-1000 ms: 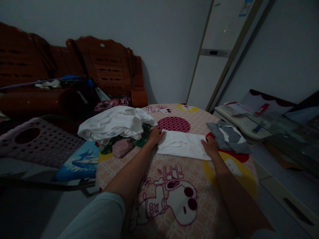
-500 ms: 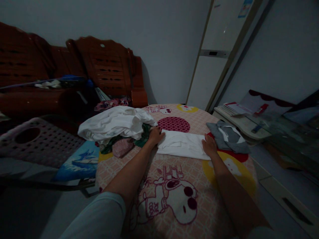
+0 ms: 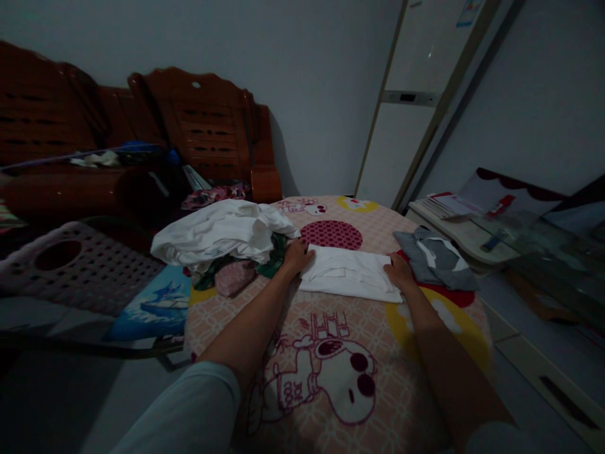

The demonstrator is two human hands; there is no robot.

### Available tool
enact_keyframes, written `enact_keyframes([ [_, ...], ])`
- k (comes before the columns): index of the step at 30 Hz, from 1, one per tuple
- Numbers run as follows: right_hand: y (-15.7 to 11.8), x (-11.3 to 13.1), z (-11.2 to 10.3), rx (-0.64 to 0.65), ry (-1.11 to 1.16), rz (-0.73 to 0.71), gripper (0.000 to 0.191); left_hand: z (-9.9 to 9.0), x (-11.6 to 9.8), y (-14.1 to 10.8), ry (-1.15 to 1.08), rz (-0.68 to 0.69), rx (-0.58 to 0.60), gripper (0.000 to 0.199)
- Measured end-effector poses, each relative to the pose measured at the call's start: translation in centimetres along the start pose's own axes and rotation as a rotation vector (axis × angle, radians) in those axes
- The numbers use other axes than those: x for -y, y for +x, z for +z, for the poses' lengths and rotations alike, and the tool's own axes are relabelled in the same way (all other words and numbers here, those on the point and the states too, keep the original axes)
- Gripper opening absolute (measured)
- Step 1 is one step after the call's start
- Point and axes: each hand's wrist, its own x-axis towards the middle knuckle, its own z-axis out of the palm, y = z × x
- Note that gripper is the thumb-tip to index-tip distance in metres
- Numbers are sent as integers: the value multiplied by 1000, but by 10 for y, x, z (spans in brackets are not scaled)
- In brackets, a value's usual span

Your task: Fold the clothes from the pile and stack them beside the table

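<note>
A folded white garment (image 3: 350,272) lies flat on the round table as a wide strip, with some creases along its middle. My left hand (image 3: 297,257) is closed on its left end, thumb on top and the other fingers partly hidden. At the opposite end, my right hand (image 3: 397,272) grips the right edge in the same way. Just left of my left hand is a heap with a large white cloth (image 3: 222,232) on top, and green and pinkish clothes (image 3: 234,277) stick out beneath it. A folded grey garment (image 3: 432,261) rests right of my right hand, over something red.
A patterned tablecloth (image 3: 326,378) covers the round table. To the left stand a pink woven basket (image 3: 113,277), a blue cushion (image 3: 155,306) and wooden seats (image 3: 203,126). At right, papers (image 3: 447,207) lie on a cabinet beside a glass top.
The whole view has shifted slightly. Both hands stay at the two ends of the white garment, whose upper surface looks a little more rumpled in the middle.
</note>
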Motion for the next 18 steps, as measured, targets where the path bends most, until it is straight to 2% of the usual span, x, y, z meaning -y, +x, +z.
enact_keyframes([
  [3, 0, 5, -4, 17, -6, 42, 29, 1, 0, 0, -16, -13, -16, 19],
  [7, -3, 11, -8, 1, 22, 110, 32, 1, -1, -1, -31, 3, -37, 20],
  [12, -9, 16, -12, -65, 135, 48, 39, -4, -1, -2, -73, 11, -11, 15],
  [18, -13, 27, -22, -99, 309, 12, 31, -15, 2, -2, -198, 25, 42, 11],
])
